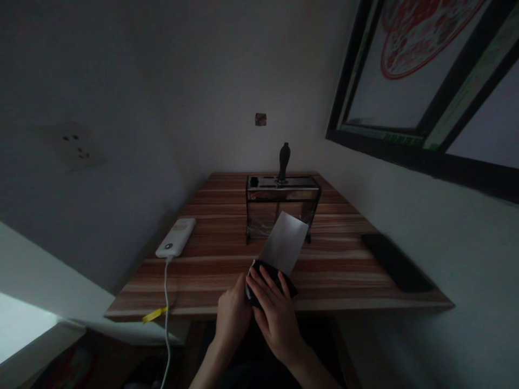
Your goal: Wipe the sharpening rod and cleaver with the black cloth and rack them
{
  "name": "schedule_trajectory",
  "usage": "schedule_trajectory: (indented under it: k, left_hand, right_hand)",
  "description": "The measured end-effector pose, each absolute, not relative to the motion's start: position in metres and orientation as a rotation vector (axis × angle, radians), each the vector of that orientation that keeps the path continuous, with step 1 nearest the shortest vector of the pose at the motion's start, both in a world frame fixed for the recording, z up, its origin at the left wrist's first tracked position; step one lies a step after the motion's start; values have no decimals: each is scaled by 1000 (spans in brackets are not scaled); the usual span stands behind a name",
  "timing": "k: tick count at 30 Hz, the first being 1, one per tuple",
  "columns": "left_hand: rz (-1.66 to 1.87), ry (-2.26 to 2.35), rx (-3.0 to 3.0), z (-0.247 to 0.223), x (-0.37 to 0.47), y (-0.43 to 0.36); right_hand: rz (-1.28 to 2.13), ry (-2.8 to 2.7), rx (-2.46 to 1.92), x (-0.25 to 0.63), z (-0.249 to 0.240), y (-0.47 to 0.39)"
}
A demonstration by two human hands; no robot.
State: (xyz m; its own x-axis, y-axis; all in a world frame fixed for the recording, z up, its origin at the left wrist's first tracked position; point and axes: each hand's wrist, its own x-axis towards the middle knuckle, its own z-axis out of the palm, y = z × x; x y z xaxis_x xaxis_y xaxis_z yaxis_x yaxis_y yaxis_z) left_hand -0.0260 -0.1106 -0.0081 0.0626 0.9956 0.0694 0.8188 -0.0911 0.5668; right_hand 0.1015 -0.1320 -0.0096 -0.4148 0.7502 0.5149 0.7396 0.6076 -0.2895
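Observation:
A wide, flat, pale grey blade (285, 243), like a cleaver's, slants up and to the right over the table's near half. My left hand (234, 313) is closed at its lower left end; the handle is hidden from sight. A black cloth (259, 270) wraps around the lower part of the blade. Over that cloth lies my right hand (273, 310), its fingers bent across it and pressing it against the blade. Just beyond the blade stands a knife rack (284, 183) with clear sides and a black frame. One black knife handle (284, 161) sticks up from its top.
The wood-grain table (219, 205) meets walls at its back and sides. On its left lies a white power bank (176, 237) with a white cable (166, 302) hanging off the front edge, beside a yellow tag (154, 314). A black phone-like slab (396, 262) lies at the right.

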Motion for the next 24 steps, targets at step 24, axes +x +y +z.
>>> schedule_trajectory:
  k: [24]
  left_hand:
    - [463, 2032, 2006, -4, -18, -108]
  right_hand:
    - [-187, -2214, -1199, 150, 30, -66]
